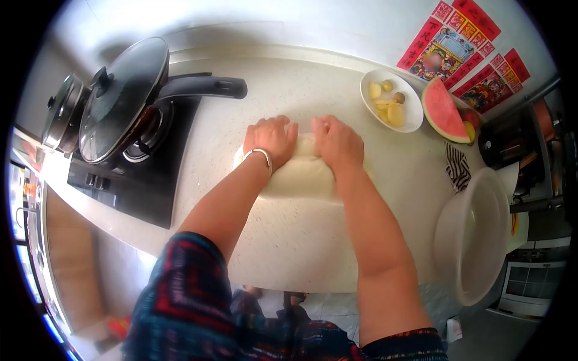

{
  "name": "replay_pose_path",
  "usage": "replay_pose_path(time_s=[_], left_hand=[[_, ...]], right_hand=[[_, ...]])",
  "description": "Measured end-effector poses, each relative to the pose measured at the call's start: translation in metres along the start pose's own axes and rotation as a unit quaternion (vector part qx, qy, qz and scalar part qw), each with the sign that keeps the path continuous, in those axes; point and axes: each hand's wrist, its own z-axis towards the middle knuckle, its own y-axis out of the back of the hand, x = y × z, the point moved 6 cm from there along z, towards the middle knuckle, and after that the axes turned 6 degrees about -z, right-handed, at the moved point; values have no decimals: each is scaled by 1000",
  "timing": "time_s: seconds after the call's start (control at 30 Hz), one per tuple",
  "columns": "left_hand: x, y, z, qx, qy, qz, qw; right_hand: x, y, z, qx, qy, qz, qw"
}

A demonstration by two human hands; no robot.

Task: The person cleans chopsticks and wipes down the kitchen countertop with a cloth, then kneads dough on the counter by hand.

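Note:
A wide, pale slab of dough (pixel 301 179) lies on the light countertop in front of me. My left hand (pixel 271 139) presses on its far left part, fingers bent over the far edge, a bangle (pixel 262 157) around that wrist. On the far right part rests my right hand (pixel 339 142), its fingers likewise curled over the dough's far edge. Both hands grip the dough, a short gap between them, and they cover some of its surface. Dough shows between the two hands and toward me.
At left, a lidded frying pan (pixel 123 99) stands on the black stove (pixel 162 180), its handle (pixel 205 88) reaching over the counter. Back right are a white bowl (pixel 365 90) of yellow pieces and a watermelon wedge (pixel 444 108). A large white basin (pixel 445 240) stands at the right edge.

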Motion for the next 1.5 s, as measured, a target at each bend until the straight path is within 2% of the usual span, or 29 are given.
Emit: replay_pose_path(time_s=[0.03,0.1,0.17,0.23,0.27,0.3,0.33,0.37,0.43,0.47,0.5,0.57,0.6,0.63,0.67,0.73,0.8,0.87,1.03,1.27,1.37,1.47,1.5], left_hand=[[4,-1,8,9,25,-2,1000],[6,-4,20,15,17,-27,999],[0,5,11,-105,-58,1,993],[-6,4,-15,-33,-39,96,994],[-11,4,-33,7,-35,119,992],[-14,5,-54,48,-32,143,988],[-17,14,-78,-35,-90,100,990],[-12,15,-97,-30,-100,95,990],[-16,38,-134,-60,-188,16,980],[-15,49,-150,-65,-210,-35,975],[-11,55,-160,-61,-217,-35,974],[5,73,-171,-70,-203,-269,939],[14,79,-173,-96,-204,-271,936],[22,79,-169,-91,-211,-274,934],[36,73,-164,-80,-177,-308,931],[64,53,-153,-24,-108,-381,918],[75,38,-143,19,-87,-430,899],[83,25,-134,70,-42,-496,865],[81,10,-98,142,-27,-526,838],[75,8,-51,251,-9,-536,806],[75,6,-38,270,-1,-519,811],[75,2,-26,249,34,-533,808],[75,1,-21,245,37,-529,812]], right_hand=[[-2,-4,7,16,-24,6,1000],[-2,-2,19,-15,-41,9,999],[-3,6,5,-37,-60,8,997],[6,15,-22,-31,-22,-42,998],[4,20,-38,-35,-28,-47,998],[5,22,-56,-29,5,-22,999],[15,33,-72,-25,39,3,999],[19,46,-81,-30,29,-3,999],[42,67,-93,83,-21,-103,991],[64,77,-109,-3,-24,-105,994],[73,63,-117,-62,15,-105,992],[89,37,-168,-143,72,-127,979],[87,30,-183,-149,64,-131,978],[89,32,-199,-221,90,-119,964],[89,34,-217,-289,113,-109,945],[85,32,-239,-275,110,-125,947],[82,28,-248,-263,122,-138,947],[79,21,-248,-278,117,-145,942],[76,22,-205,-296,131,-140,936],[66,13,-108,-223,157,-102,957],[59,3,-71,-210,150,-90,962],[52,-6,-36,-213,145,-76,963],[51,-7,-24,-178,127,-69,973]])
